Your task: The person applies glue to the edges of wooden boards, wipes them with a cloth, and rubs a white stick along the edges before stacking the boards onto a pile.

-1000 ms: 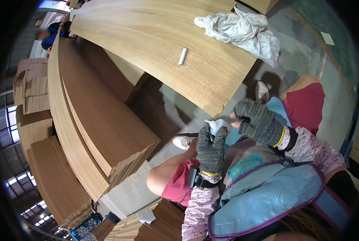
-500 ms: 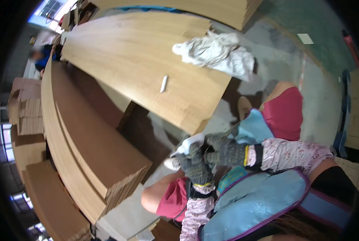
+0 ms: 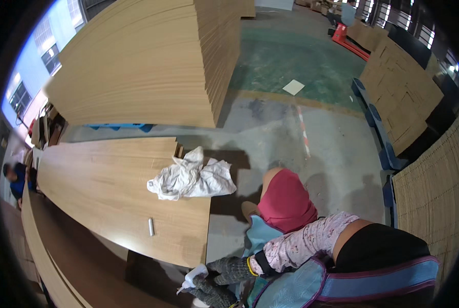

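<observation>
A small white squeeze bottle [image 3: 192, 277] with a thin nozzle is held low, near the front corner of a wood-grain board stack [image 3: 183, 246]. Grey knitted gloves cover both hands. My left hand [image 3: 212, 293] is closed on the bottle's side, partly cut off by the lower edge. Fingers of my right hand [image 3: 232, 270] are closed at the bottle's base; how they grip is partly hidden. A white bit of something shows beneath my left hand, too cropped to name. On the board lie a short whitish stick-like piece [image 3: 151, 227] and a crumpled white cloth [image 3: 193, 177].
A tall stack of boards [image 3: 152, 61] rises beyond, on a blue pallet. More brown boards [image 3: 60, 231] stand at the left, with a person [image 3: 18, 177] behind them. Stacked cardboard [image 3: 401, 97] sits on blue pallets at the right. A red pallet jack [image 3: 347, 41] is far off.
My view has swung up and to the right, so the board and cloth sit lower and further left. Both hands remain at the bottle, now near the lower edge.
</observation>
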Action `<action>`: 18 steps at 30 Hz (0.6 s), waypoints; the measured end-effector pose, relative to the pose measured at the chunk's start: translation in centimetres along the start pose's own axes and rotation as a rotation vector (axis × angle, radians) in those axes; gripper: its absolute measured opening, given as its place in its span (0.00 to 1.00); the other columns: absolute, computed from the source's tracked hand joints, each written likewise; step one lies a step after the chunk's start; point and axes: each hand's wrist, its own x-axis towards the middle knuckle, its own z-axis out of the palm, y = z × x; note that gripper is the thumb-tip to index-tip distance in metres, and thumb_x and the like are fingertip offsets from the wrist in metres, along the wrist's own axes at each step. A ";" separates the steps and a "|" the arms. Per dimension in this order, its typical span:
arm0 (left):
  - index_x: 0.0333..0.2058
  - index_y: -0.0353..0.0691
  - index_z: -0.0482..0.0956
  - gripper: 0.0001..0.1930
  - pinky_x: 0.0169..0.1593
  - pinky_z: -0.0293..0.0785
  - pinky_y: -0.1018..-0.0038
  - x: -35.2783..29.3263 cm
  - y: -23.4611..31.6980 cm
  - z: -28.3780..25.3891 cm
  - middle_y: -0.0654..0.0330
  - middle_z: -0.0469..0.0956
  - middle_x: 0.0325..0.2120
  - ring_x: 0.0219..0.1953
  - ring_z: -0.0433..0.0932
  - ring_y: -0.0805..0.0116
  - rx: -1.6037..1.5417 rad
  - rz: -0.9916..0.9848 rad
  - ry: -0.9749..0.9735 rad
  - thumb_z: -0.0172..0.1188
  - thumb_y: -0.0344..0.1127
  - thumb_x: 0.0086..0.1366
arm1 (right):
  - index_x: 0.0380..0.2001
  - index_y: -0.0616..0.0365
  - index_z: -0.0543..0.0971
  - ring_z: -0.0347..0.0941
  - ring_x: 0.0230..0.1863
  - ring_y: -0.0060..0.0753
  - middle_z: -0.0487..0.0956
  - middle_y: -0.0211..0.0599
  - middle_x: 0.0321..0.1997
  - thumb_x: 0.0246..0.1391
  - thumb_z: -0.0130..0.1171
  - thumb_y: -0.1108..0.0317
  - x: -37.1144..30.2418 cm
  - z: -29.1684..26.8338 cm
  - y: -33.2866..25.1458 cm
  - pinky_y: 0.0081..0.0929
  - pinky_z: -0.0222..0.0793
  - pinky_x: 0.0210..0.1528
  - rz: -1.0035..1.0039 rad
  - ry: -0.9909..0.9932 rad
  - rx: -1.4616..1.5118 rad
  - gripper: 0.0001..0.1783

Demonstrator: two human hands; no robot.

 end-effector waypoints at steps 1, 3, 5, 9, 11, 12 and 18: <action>0.57 0.37 0.53 0.24 0.44 0.70 0.69 -0.1 0.8 0.8 0.56 0.68 0.32 0.36 0.68 0.66 0.062 0.060 0.025 0.47 0.35 0.66 | 0.48 0.62 0.70 0.74 0.42 0.39 0.77 0.43 0.42 0.49 0.58 0.63 -0.3 -0.4 -0.1 0.37 0.69 0.46 -0.004 0.013 -0.002 0.24; 0.53 0.33 0.58 0.19 0.38 0.71 0.71 -0.4 2.7 2.3 0.57 0.70 0.30 0.32 0.69 0.67 0.180 0.181 0.077 0.47 0.33 0.66 | 0.50 0.58 0.71 0.74 0.44 0.38 0.78 0.44 0.43 0.51 0.57 0.59 -1.3 -1.1 -0.5 0.34 0.67 0.48 0.015 -0.057 0.404 0.24; 0.49 0.31 0.63 0.17 0.36 0.71 0.70 -0.4 3.7 3.1 0.56 0.71 0.30 0.29 0.70 0.66 0.231 0.268 0.066 0.48 0.35 0.66 | 0.50 0.58 0.72 0.73 0.42 0.32 0.78 0.39 0.42 0.52 0.56 0.58 -1.8 -1.4 -0.5 0.32 0.68 0.47 0.022 -0.071 0.488 0.23; 0.47 0.31 0.67 0.17 0.33 0.70 0.73 -0.6 4.6 2.7 0.56 0.72 0.31 0.29 0.70 0.67 0.171 0.145 0.115 0.50 0.38 0.66 | 0.48 0.58 0.73 0.72 0.42 0.28 0.78 0.38 0.40 0.53 0.57 0.60 -1.2 -1.4 -0.2 0.28 0.68 0.45 -0.071 -0.173 0.430 0.21; 0.48 0.30 0.68 0.17 0.32 0.70 0.75 -0.6 4.6 1.7 0.57 0.72 0.30 0.28 0.70 0.69 0.105 0.096 0.133 0.51 0.37 0.66 | 0.48 0.58 0.73 0.72 0.42 0.26 0.78 0.38 0.39 0.52 0.57 0.59 -1.1 -2.4 -1.0 0.27 0.68 0.44 0.133 -0.312 0.562 0.21; 0.50 0.30 0.66 0.19 0.39 0.72 0.68 -0.4 3.3 0.2 0.51 0.71 0.38 0.36 0.72 0.60 0.095 0.098 0.157 0.49 0.38 0.67 | 0.47 0.58 0.73 0.72 0.42 0.26 0.78 0.38 0.38 0.52 0.58 0.58 -1.2 -2.4 -0.7 0.26 0.68 0.44 0.082 -0.307 0.462 0.21; 0.52 0.29 0.64 0.22 0.53 0.68 0.62 0.7 5.7 -0.2 0.46 0.69 0.49 0.49 0.71 0.53 0.657 0.434 0.133 0.41 0.42 0.70 | 0.41 0.59 0.76 0.75 0.35 0.26 0.77 0.37 0.31 0.54 0.57 0.53 -2.3 -3.3 3.5 0.24 0.70 0.37 -0.139 -0.230 0.324 0.20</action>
